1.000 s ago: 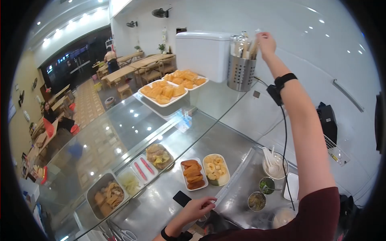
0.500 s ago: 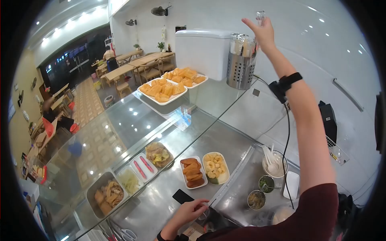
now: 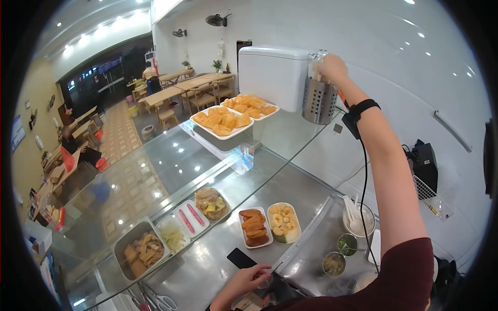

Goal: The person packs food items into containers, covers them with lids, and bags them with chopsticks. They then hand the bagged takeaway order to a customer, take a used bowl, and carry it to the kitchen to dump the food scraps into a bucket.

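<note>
My right hand (image 3: 333, 67) is raised at the mouth of a perforated steel utensil holder (image 3: 318, 106). Its fingers are curled around a clear plastic-wrapped packet, among other clear wrapped packets (image 3: 314, 61) that stick up from the holder; the fingertips are partly hidden. A black strap with a cable circles that wrist. Low in the view, my left hand (image 3: 243, 284) hovers over the steel counter (image 3: 199, 269), fingers loosely stretched out with nothing seen in them. Just beyond it lies a black phone (image 3: 241, 258).
A glass shelf (image 3: 282, 132) carries two trays of fried golden pieces (image 3: 220, 122). Below are a tray of browned rolls (image 3: 254, 228), a tray of pale rings (image 3: 284, 223) and a steel bin of food (image 3: 140, 249). Small bowls (image 3: 334, 264) stand at right; scissors (image 3: 165, 301) lie front left.
My right hand has come down from above the utensil holder to its mouth, bringing the clear packet with it, and its fingers have closed in. The left hand has shifted slightly down in view.
</note>
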Motion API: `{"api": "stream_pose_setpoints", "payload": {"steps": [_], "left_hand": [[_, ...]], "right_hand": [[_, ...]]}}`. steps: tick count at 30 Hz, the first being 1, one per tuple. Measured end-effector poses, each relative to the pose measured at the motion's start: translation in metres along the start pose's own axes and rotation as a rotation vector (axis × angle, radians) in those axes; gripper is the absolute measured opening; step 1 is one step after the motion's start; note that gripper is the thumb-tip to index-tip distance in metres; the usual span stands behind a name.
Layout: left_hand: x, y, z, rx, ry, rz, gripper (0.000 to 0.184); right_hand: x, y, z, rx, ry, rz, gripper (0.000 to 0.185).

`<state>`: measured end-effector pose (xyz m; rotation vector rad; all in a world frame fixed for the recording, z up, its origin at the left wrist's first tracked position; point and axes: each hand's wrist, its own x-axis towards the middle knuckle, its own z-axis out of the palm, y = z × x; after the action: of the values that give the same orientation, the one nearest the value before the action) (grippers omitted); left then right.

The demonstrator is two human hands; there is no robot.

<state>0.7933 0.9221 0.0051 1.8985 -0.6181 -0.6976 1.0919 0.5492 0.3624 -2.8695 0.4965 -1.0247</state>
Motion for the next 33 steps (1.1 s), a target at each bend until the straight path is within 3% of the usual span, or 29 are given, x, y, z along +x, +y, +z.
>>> {"api": "stream_pose_setpoints", "payload": {"steps": [6, 9, 11, 13, 15, 16, 17, 18, 19, 22, 25, 26, 27, 28, 30, 31, 33], "left_hand": [[-0.007, -0.007, 0.000, -0.035, 0.096, -0.020, 0.029], [-0.012, -0.010, 0.009, -0.059, 0.104, -0.025, 0.029], [-0.010, 0.001, 0.003, 0.009, 0.063, -0.057, 0.030], [-0.011, -0.007, 0.007, -0.018, 0.066, 0.029, 0.031], [-0.014, -0.017, 0.009, 0.004, 0.095, 0.066, 0.032], [-0.016, -0.021, 0.010, 0.034, 0.101, 0.066, 0.033], [-0.020, -0.021, 0.008, 0.044, 0.115, 0.063, 0.032], [-0.020, -0.018, 0.006, 0.051, 0.113, 0.066, 0.031], [-0.023, -0.017, 0.007, 0.050, 0.091, 0.073, 0.031], [-0.040, 0.001, -0.008, -0.021, 0.137, 0.044, 0.031], [-0.073, 0.030, -0.052, -0.589, 0.409, 0.293, 0.037], [-0.086, 0.048, -0.065, -0.753, 0.625, 0.432, 0.046], [-0.101, 0.052, -0.092, -0.833, 0.500, 0.325, 0.059], [-0.113, 0.081, -0.087, -1.245, 0.256, 0.569, 0.066], [-0.114, 0.077, -0.064, -0.716, 0.287, 0.746, 0.067], [-0.114, 0.082, -0.064, -0.495, 0.064, 0.675, 0.067], [-0.107, 0.076, -0.045, -0.616, 0.027, 0.554, 0.070]], "right_hand": [[0.011, 0.007, -0.017, 0.413, 0.686, -0.228, 0.032], [0.045, 0.034, -0.004, 0.504, 0.198, -0.137, 0.033], [0.058, 0.047, 0.001, 0.197, 0.017, -0.254, 0.032], [0.025, 0.025, -0.015, 0.150, 0.193, -0.143, 0.039], [0.028, 0.027, -0.021, -0.029, 0.324, -0.270, 0.043], [0.040, 0.026, -0.017, 0.060, 0.476, -0.172, 0.043], [0.046, 0.038, -0.014, 0.078, 0.502, -0.351, 0.045], [0.064, 0.042, -0.014, 0.053, 0.365, -0.181, 0.051], [0.089, 0.053, 0.003, 0.290, 0.520, 0.052, 0.056], [0.106, 0.085, 0.011, 0.626, 0.499, -0.027, 0.051], [0.155, 0.111, 0.009, 0.967, 0.634, 0.105, 0.043], [0.140, 0.102, 0.000, 0.978, 0.624, 0.093, 0.040], [0.118, 0.091, -0.012, 0.958, 0.599, 0.059, 0.038], [0.091, 0.076, -0.023, 0.934, 0.563, 0.015, 0.035], [0.048, 0.049, -0.040, 0.896, 0.490, -0.051, 0.031], [0.033, 0.037, -0.048, 0.895, 0.454, -0.079, 0.028], [0.013, 0.020, -0.062, 0.979, 0.417, -0.102, 0.024]]}}
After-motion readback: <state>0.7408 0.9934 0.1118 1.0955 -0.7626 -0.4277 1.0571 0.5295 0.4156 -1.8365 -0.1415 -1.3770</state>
